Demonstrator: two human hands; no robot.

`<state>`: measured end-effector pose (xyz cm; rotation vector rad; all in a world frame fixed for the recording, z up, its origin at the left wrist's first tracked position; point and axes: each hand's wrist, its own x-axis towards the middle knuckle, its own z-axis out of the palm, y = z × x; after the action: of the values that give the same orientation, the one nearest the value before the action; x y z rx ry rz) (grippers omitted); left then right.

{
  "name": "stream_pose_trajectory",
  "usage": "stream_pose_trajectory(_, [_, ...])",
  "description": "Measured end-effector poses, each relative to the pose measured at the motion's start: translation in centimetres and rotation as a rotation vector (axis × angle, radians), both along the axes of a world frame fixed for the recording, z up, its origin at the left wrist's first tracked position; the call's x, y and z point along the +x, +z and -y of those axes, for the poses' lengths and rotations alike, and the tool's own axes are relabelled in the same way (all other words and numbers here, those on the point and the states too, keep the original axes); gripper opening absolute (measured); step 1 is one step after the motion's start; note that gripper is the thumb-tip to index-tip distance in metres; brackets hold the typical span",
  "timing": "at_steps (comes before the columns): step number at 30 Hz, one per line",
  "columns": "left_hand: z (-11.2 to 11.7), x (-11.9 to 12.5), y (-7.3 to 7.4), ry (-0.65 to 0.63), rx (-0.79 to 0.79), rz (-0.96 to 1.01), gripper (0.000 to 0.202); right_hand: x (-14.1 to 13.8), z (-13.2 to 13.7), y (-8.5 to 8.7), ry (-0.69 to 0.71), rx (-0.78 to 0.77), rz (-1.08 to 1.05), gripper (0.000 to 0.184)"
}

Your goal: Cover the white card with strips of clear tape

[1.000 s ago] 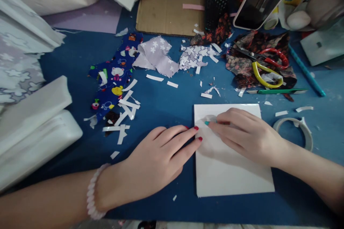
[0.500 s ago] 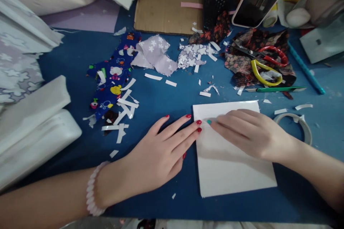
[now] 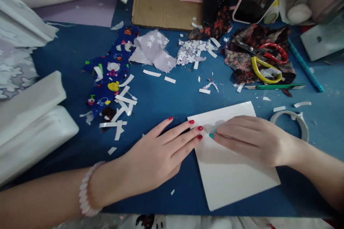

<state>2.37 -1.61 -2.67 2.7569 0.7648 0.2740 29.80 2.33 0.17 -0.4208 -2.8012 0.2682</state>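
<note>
On the blue desk (image 3: pixel 166 103), left hand (image 3: pixel 158 154) and right hand (image 3: pixel 252 139) pressed flat, released fingers onto the white card (image 3: pixel 236 182), probably to steady it.

White sheet (image 3: pixel 233 179) at 5 o'clock looks like smooth paper or thin card, with a slight sheen along its top edge. The blue tabletop (image 3: pixel 166 96) is matt. Scraps (image 3: pixel 154 48) at 12 are printed woven cloth with frayed edges. The cardboard (image 3: pixel 163 3) behind them is plain matt brown. Scissors (image 3: pixel 254 67) at 2: glossy plastic handles, metal blades.
</note>
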Motion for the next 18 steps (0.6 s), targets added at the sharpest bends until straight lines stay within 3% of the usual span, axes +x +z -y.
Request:
stream_pose_trajectory(6, [0.21, 0.0, -0.15, 0.007, 0.011, 0.006, 0.042, 0.29, 0.41, -0.58, -0.069, -0.087, -0.063, 0.027])
stream_pose_trajectory(18, [0.27, -0.02, -0.31, -0.007, 0.031, 0.011, 0.04, 0.11, 0.57, -0.46, -0.072, -0.148, -0.115, 0.015])
